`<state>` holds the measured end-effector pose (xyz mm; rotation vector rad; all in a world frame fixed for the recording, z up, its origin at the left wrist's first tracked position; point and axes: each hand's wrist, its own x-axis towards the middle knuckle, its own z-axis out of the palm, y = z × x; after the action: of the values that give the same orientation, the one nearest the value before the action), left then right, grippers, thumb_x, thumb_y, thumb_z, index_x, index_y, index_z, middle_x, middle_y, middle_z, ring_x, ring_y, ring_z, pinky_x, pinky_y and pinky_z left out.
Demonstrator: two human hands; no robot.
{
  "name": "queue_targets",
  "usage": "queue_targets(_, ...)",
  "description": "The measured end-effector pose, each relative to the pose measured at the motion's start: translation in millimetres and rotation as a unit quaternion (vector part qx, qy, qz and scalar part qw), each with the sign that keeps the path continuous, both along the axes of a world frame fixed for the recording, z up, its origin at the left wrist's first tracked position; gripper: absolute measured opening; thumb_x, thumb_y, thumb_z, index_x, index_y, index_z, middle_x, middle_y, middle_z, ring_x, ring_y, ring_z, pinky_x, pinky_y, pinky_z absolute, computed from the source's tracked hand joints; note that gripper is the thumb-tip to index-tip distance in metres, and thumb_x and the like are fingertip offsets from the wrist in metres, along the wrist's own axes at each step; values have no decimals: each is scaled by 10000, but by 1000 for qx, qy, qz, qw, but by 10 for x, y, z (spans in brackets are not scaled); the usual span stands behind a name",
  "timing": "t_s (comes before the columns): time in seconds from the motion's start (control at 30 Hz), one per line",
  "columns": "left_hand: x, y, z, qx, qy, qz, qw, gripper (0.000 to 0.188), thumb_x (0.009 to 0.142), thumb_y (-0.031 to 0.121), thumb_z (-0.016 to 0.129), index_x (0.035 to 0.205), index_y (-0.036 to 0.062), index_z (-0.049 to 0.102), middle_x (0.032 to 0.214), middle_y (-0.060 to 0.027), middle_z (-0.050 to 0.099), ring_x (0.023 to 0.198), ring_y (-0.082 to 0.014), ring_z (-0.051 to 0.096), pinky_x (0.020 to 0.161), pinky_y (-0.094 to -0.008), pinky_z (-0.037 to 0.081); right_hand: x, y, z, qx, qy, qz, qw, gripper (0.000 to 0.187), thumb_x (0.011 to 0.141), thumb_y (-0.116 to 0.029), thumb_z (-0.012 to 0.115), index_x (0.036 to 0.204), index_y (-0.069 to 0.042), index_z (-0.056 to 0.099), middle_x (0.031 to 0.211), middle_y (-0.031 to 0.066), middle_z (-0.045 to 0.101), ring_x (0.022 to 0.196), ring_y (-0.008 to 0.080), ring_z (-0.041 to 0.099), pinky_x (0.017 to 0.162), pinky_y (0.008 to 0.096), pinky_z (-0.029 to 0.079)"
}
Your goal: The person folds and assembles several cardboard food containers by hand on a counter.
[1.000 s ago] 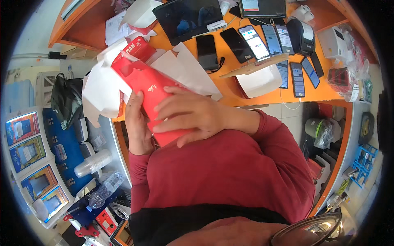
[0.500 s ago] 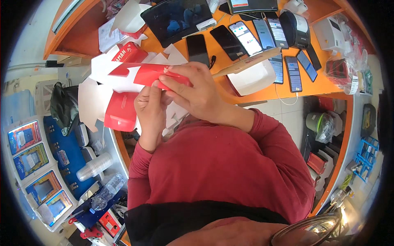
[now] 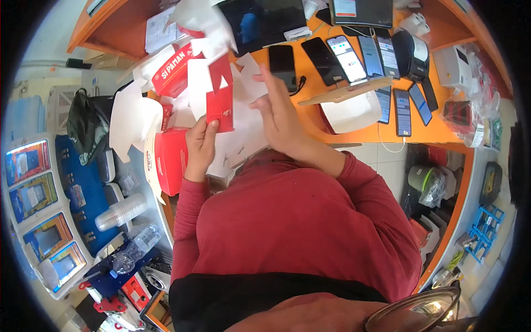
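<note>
My left hand (image 3: pixel 200 144) grips the lower end of a red-and-white folding carton (image 3: pixel 220 108), thumb pressed on its red face. The carton stands upright, with its cut flaps at the upper end. To the right of it, my right hand (image 3: pixel 281 123) is raised with its fingers stretched out, apart from the carton and holding nothing. Behind and beneath my left hand lie more white and red cardboard boxes, among them a red one (image 3: pixel 170 160) at the left and another (image 3: pixel 176 72) farther back.
Several phones (image 3: pixel 347 58) lie on the orange desk (image 3: pixel 310 119) at the right, near a white open tray (image 3: pixel 354 113) and a black printer-like device (image 3: pixel 410 55). A dark tablet (image 3: pixel 265 25) lies at the back. Stacked plastic cups (image 3: pixel 121 212) and a clear bottle (image 3: pixel 135 249) are lower left.
My right hand has let go of the carton and moved right, opening its fingers. My left hand keeps hold, and the carton has turned from lying sideways to upright.
</note>
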<state>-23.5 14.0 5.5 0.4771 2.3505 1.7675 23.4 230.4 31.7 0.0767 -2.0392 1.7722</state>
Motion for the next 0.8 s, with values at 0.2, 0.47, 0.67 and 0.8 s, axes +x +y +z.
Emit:
queue_targets(0.2, -283, -736, -843, -120, 235, -89, 960, 179, 855, -36, 559, 974, 37, 671, 880, -100, 696, 904, -247, 677, 1158, -511, 248, -45, -140, -244, 95, -76, -1, 993, 491, 952, -58, 467, 1435, -19, 385, 1212, 191, 469, 1002, 254, 538, 880, 349, 451)
queue_targets(0.47, -504, -613, -321, -76, 230, -241, 940, 163, 829, -32, 576, 949, 38, 660, 840, -89, 693, 809, -260, 665, 1129, -540, 300, -244, -348, -440, 102, 72, -65, 990, 429, 855, -27, 654, 1280, -74, 616, 1107, 136, 515, 857, 221, 555, 715, 301, 466)
queue_targets(0.67, -413, -534, -135, -47, 200, -231, 951, 168, 912, 135, 597, 1014, 19, 662, 860, -139, 674, 834, -318, 644, 923, -473, 469, -133, -442, -189, 201, 143, -91, 965, 405, 751, -170, 792, 1148, -151, 714, 906, 33, 555, 693, 156, 531, 565, 265, 430)
queue_targets(0.8, -354, -503, -6, -71, 197, -251, 945, 198, 938, 166, 581, 1044, 13, 649, 860, -154, 659, 826, -324, 638, 811, -429, 486, -180, -474, -63, 136, -4, -164, 977, 311, 772, -177, 793, 1069, -112, 728, 854, 23, 511, 653, 135, 483, 581, 254, 413)
